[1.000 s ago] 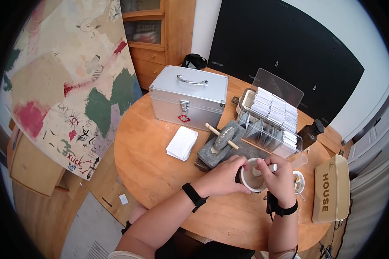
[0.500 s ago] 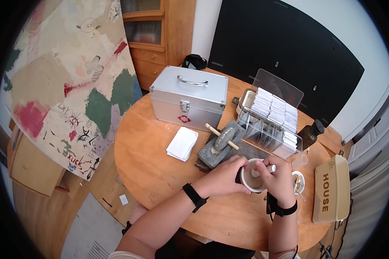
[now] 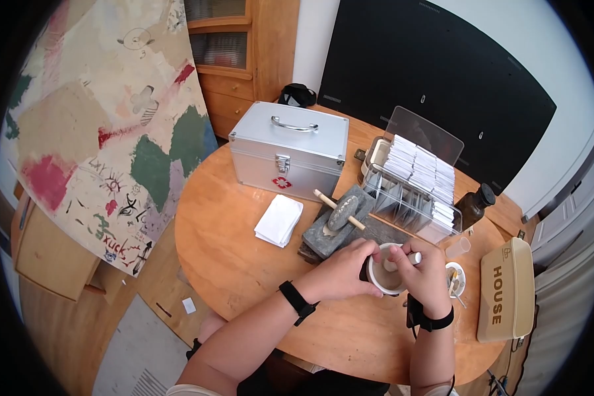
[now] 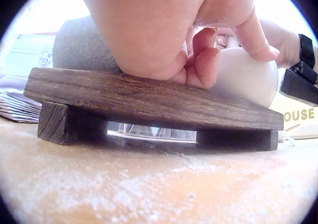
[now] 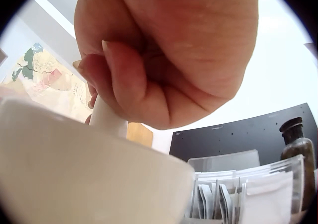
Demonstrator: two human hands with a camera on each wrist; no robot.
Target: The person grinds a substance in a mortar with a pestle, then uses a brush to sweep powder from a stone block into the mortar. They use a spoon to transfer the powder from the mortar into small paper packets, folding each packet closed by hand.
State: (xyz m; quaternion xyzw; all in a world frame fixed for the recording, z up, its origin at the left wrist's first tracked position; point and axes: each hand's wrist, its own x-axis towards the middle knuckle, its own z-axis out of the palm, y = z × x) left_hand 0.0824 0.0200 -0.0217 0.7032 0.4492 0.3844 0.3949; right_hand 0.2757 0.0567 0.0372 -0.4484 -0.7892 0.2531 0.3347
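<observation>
A white mortar (image 3: 381, 278) sits at the right end of a dark wooden stand (image 4: 149, 101), with pale matter inside. My left hand (image 3: 347, 266) holds it from the left, thumb and fingers spread round its side. My right hand (image 3: 430, 272) grips the white pestle (image 3: 416, 257) with curled fingers, and the pestle's head is down in the mortar. In the right wrist view, the pestle's shaft (image 5: 106, 120) comes out below the fist, over the mortar's rim. Left of the mortar, a grey stone block (image 3: 318, 240) carries a stone wheel (image 3: 342, 211) on a wooden rod.
Behind stands a clear box (image 3: 402, 201) of white paper packets, with a brown bottle (image 3: 474, 203) beside it. A silver case (image 3: 287, 155) and a paper stack (image 3: 278, 220) are leftward. A plastic cup (image 3: 458, 247), a small white dish (image 3: 459, 272) and a beige HOUSE box (image 3: 505, 290) lie rightward.
</observation>
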